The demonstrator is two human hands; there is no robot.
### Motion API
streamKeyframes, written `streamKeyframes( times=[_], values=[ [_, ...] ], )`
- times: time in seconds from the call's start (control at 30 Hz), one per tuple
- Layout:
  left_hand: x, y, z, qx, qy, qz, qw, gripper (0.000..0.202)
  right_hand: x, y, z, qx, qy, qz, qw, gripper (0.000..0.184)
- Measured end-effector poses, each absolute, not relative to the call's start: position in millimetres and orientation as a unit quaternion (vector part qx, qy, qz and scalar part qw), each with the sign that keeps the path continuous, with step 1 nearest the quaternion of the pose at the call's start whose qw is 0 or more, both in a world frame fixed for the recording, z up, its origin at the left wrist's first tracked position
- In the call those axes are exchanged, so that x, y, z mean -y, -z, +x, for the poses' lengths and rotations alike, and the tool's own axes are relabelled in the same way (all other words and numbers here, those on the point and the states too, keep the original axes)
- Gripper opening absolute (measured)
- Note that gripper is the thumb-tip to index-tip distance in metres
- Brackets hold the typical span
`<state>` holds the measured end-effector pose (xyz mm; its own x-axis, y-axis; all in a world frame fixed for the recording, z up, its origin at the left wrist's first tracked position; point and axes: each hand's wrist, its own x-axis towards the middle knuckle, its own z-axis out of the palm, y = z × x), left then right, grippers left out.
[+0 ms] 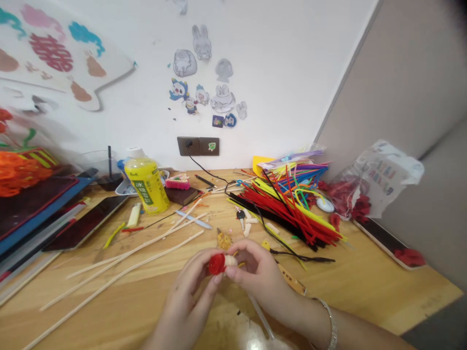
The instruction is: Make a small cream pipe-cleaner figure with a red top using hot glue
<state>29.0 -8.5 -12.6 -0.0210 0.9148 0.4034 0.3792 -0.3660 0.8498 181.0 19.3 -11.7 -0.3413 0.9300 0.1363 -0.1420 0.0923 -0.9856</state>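
Note:
Over the wooden table, in the head view, my two hands meet around a small craft piece with a fuzzy red end [217, 264] and a cream-coloured ribbed part [230, 263]. My left hand [193, 282] pinches the red end between thumb and fingers. On the cream part, the thumb and fingers of my right hand [260, 272] are closed. Just behind the fingers lies a mottled yellow-brown object [224, 240]. A clear stick [260, 316] shows below my right hand, and a wooden ruler-like strip [291, 279] is partly hidden behind it.
Red, black and yellow pipe cleaners [292, 214] are heaped at back right. Long cream stems [120, 272] cross the left side. A yellow bottle [146, 184] stands near a tablet [85, 223]. A phone [386, 243] and a plastic bag [375, 180] sit at right.

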Motion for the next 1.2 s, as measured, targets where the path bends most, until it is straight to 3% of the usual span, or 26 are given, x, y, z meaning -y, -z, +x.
streamKeyframes(
  times=[0.37,1.2],
  values=[
    [9,20,29,-0.508,-0.524,0.633,0.26,0.021,-20,16,179,0.541,-0.618,-0.333,0.463,0.023],
    [12,15,30,-0.485,-0.512,0.668,0.236,0.022,-15,6,176,0.596,-0.547,-0.335,0.483,0.018]
  ],
)
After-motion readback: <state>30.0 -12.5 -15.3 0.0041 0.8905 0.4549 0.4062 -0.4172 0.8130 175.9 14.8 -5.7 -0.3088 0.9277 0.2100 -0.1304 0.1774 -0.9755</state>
